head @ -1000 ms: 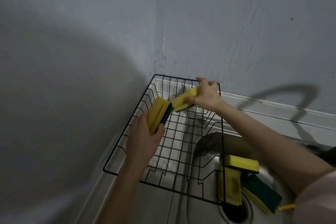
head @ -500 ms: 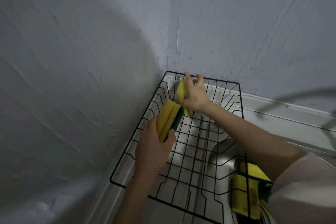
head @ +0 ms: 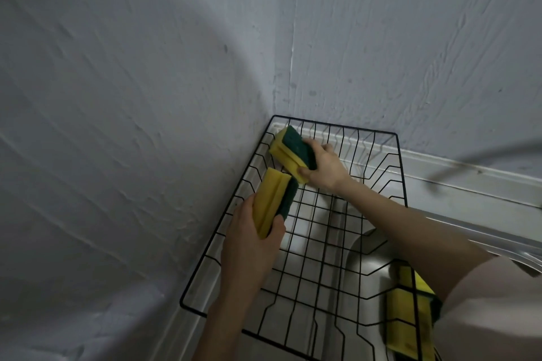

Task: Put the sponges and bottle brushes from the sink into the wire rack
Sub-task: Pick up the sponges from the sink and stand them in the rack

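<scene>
Corner walls [head: 146, 97] fill most of the view, and tucked under them is the wire rack [head: 400, 173], sitting over the steel sink [head: 369, 258]. We're in the placing step. The right hand [head: 324, 167] reaches to the rack's far corner, its grip closed around a yellow-and-green sponge [head: 293, 149], which looks to be resting on or just above the wires there; I can't tell which. Just this side of that grip, the left hand [head: 249, 246] clamps a second sponge [head: 274, 202] on edge, above the rack floor. Well below and right of both grips, more sponges [head: 404, 322] wait in the sink basin. No bottle brush clearly shows. Next, I'd say: let go of the far sponge, set the second beside it, then return to the basin.
</scene>
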Demonstrator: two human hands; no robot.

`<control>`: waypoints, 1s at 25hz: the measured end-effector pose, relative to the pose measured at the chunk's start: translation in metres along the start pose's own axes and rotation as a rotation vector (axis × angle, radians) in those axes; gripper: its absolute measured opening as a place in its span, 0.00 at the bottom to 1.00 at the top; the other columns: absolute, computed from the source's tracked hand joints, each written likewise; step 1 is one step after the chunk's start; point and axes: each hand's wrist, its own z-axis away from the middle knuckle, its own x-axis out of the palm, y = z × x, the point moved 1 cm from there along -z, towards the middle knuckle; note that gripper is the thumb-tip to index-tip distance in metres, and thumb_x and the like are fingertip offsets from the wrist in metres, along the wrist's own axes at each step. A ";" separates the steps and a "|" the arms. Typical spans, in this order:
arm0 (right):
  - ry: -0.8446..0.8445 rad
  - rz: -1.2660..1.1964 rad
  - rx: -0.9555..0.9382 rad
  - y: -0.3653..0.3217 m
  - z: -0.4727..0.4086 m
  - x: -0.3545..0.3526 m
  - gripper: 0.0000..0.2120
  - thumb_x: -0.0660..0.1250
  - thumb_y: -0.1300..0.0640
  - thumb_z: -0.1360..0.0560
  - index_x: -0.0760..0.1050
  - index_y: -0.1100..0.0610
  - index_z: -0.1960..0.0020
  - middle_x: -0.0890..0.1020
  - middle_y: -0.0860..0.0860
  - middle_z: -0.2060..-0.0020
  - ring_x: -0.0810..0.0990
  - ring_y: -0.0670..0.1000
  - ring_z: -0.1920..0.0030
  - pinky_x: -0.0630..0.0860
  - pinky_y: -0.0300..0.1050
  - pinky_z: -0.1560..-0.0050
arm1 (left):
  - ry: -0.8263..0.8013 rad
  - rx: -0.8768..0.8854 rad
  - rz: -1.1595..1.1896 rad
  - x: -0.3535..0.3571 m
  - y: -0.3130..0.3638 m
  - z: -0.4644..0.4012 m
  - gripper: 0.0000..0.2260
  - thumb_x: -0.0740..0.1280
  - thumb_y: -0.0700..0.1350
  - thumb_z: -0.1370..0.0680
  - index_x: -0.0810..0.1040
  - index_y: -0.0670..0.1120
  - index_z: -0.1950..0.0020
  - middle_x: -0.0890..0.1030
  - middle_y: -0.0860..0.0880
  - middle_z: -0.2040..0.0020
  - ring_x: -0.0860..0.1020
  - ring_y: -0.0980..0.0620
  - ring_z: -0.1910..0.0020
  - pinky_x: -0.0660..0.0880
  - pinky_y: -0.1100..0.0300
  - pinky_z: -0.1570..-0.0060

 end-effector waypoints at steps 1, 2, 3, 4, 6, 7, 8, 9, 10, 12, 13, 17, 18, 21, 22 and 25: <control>0.019 0.007 -0.009 0.000 0.001 -0.002 0.32 0.66 0.57 0.28 0.55 0.53 0.28 0.64 0.62 0.36 0.69 0.61 0.37 0.70 0.49 0.38 | -0.001 0.000 0.000 0.001 -0.001 -0.001 0.25 0.64 0.49 0.25 0.62 0.48 0.30 0.73 0.47 0.37 0.71 0.54 0.48 0.69 0.60 0.52; 0.045 0.034 -0.023 0.001 0.002 -0.004 0.33 0.66 0.56 0.28 0.56 0.53 0.28 0.64 0.62 0.36 0.67 0.61 0.37 0.69 0.51 0.36 | -0.005 -0.001 -0.002 0.001 -0.001 -0.001 0.25 0.64 0.49 0.25 0.62 0.48 0.30 0.73 0.47 0.37 0.71 0.53 0.47 0.70 0.60 0.51; 0.065 0.083 -0.040 0.003 0.003 -0.006 0.33 0.67 0.55 0.29 0.57 0.53 0.28 0.64 0.62 0.37 0.65 0.61 0.36 0.68 0.53 0.35 | -0.009 -0.004 -0.003 0.002 -0.001 -0.002 0.25 0.64 0.50 0.25 0.62 0.48 0.30 0.73 0.47 0.37 0.71 0.53 0.46 0.71 0.59 0.50; 0.067 0.144 -0.055 0.004 0.004 -0.008 0.33 0.67 0.54 0.29 0.57 0.53 0.28 0.64 0.62 0.37 0.64 0.61 0.36 0.67 0.54 0.34 | -0.014 -0.006 -0.003 0.003 -0.002 -0.002 0.25 0.64 0.50 0.25 0.63 0.48 0.30 0.73 0.47 0.37 0.72 0.52 0.46 0.72 0.57 0.49; 0.032 0.258 -0.065 0.008 0.005 -0.006 0.32 0.67 0.53 0.29 0.58 0.53 0.28 0.64 0.62 0.36 0.62 0.61 0.35 0.66 0.54 0.33 | -0.020 -0.008 0.001 0.004 -0.002 -0.002 0.24 0.64 0.50 0.25 0.63 0.47 0.30 0.73 0.47 0.38 0.73 0.50 0.44 0.73 0.56 0.48; 0.016 0.285 -0.065 0.010 0.005 -0.002 0.32 0.67 0.54 0.29 0.58 0.53 0.28 0.63 0.61 0.35 0.62 0.60 0.34 0.65 0.54 0.33 | -0.022 -0.012 -0.001 0.004 -0.002 -0.001 0.24 0.64 0.50 0.25 0.63 0.47 0.31 0.74 0.47 0.38 0.73 0.50 0.44 0.73 0.56 0.48; 0.014 0.285 -0.069 0.011 0.005 0.001 0.31 0.66 0.54 0.28 0.59 0.53 0.28 0.64 0.61 0.35 0.62 0.60 0.34 0.65 0.53 0.33 | -0.022 -0.015 -0.004 0.005 -0.002 -0.001 0.24 0.64 0.50 0.26 0.64 0.48 0.31 0.74 0.47 0.39 0.73 0.50 0.45 0.72 0.57 0.49; 0.022 0.270 -0.079 0.011 0.005 0.005 0.29 0.65 0.55 0.27 0.59 0.53 0.29 0.64 0.61 0.34 0.62 0.60 0.33 0.65 0.52 0.33 | -0.023 -0.017 -0.005 0.005 -0.003 -0.001 0.23 0.64 0.50 0.26 0.64 0.48 0.32 0.74 0.47 0.39 0.73 0.50 0.46 0.72 0.57 0.51; 0.033 0.250 -0.093 0.012 0.004 0.007 0.28 0.64 0.56 0.27 0.60 0.54 0.29 0.65 0.60 0.34 0.62 0.59 0.33 0.64 0.52 0.32 | -0.024 -0.023 -0.005 0.005 -0.003 -0.001 0.23 0.64 0.50 0.26 0.65 0.48 0.32 0.74 0.47 0.40 0.73 0.51 0.47 0.71 0.58 0.52; 0.050 0.260 -0.112 0.013 0.001 0.009 0.26 0.63 0.57 0.25 0.60 0.54 0.29 0.65 0.59 0.33 0.62 0.59 0.32 0.63 0.52 0.32 | -0.031 -0.039 -0.005 0.004 -0.003 -0.001 0.23 0.64 0.50 0.26 0.65 0.49 0.32 0.74 0.48 0.41 0.73 0.51 0.47 0.72 0.57 0.52; 0.055 0.295 -0.117 0.014 0.001 0.009 0.26 0.62 0.56 0.25 0.60 0.54 0.28 0.65 0.59 0.32 0.62 0.59 0.31 0.62 0.52 0.31 | -0.031 -0.044 -0.004 0.004 -0.003 -0.001 0.23 0.64 0.50 0.25 0.64 0.49 0.31 0.74 0.48 0.41 0.73 0.51 0.47 0.72 0.57 0.51; 0.050 0.356 -0.112 0.011 0.004 0.006 0.28 0.61 0.52 0.24 0.56 0.53 0.27 0.62 0.57 0.29 0.58 0.58 0.28 0.58 0.54 0.29 | -0.041 -0.054 0.007 0.005 -0.001 -0.003 0.23 0.64 0.49 0.25 0.65 0.48 0.32 0.73 0.49 0.43 0.72 0.53 0.49 0.71 0.58 0.52; 0.059 0.318 -0.113 0.008 0.006 0.003 0.28 0.60 0.52 0.24 0.56 0.54 0.27 0.62 0.57 0.29 0.58 0.57 0.28 0.57 0.54 0.29 | -0.046 -0.056 0.012 0.005 0.000 -0.004 0.22 0.64 0.49 0.25 0.65 0.48 0.32 0.74 0.48 0.42 0.72 0.52 0.48 0.72 0.57 0.51; 0.075 0.057 -0.089 -0.003 0.020 -0.012 0.25 0.58 0.53 0.22 0.57 0.57 0.28 0.66 0.60 0.32 0.65 0.59 0.32 0.64 0.51 0.32 | -0.061 -0.043 0.052 0.006 0.006 -0.003 0.20 0.63 0.49 0.25 0.67 0.47 0.34 0.75 0.49 0.48 0.75 0.51 0.50 0.76 0.56 0.52; 0.060 -0.047 -0.073 -0.008 0.027 -0.017 0.24 0.58 0.54 0.22 0.58 0.58 0.28 0.68 0.61 0.34 0.68 0.58 0.35 0.68 0.48 0.36 | -0.064 -0.042 0.081 0.007 0.009 -0.004 0.18 0.63 0.48 0.24 0.68 0.47 0.36 0.75 0.52 0.52 0.75 0.54 0.54 0.75 0.62 0.56; 0.017 -0.262 -0.032 -0.020 0.052 -0.028 0.23 0.57 0.53 0.21 0.59 0.57 0.29 0.75 0.57 0.40 0.74 0.51 0.47 0.71 0.34 0.57 | -0.087 -0.106 0.238 0.013 0.016 -0.010 0.16 0.62 0.47 0.23 0.69 0.45 0.37 0.77 0.51 0.52 0.74 0.58 0.57 0.70 0.71 0.65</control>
